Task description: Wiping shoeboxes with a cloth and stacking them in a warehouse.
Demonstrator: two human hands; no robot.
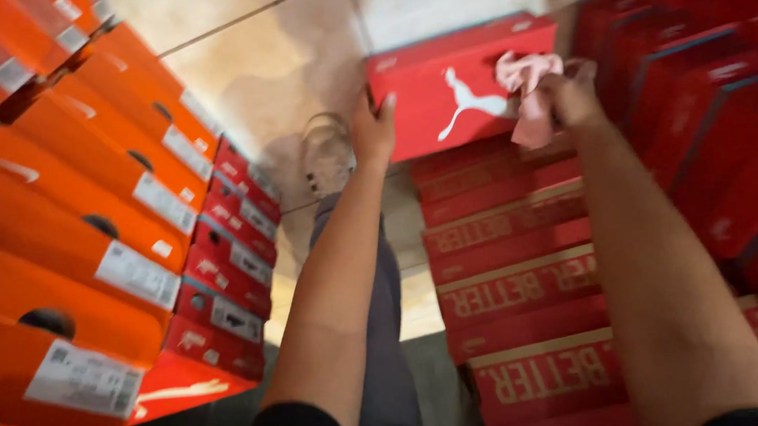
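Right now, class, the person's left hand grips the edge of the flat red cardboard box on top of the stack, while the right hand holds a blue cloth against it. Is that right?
One detail is wrong: the cloth is pink, not blue. The head view shows the right hand holding the crumpled pink cloth at the flat red cardboard box, while the left hand grips the box's edge.

You stand in the stockroom of a shoe shop. Orange shoeboxes (82, 218) with white end labels rise in a stack on your left, red shoeboxes (519, 274) pile up on your right, and more red boxes (231, 279) sit low beside the orange ones. A narrow strip of tiled floor (268, 59) runs between them.
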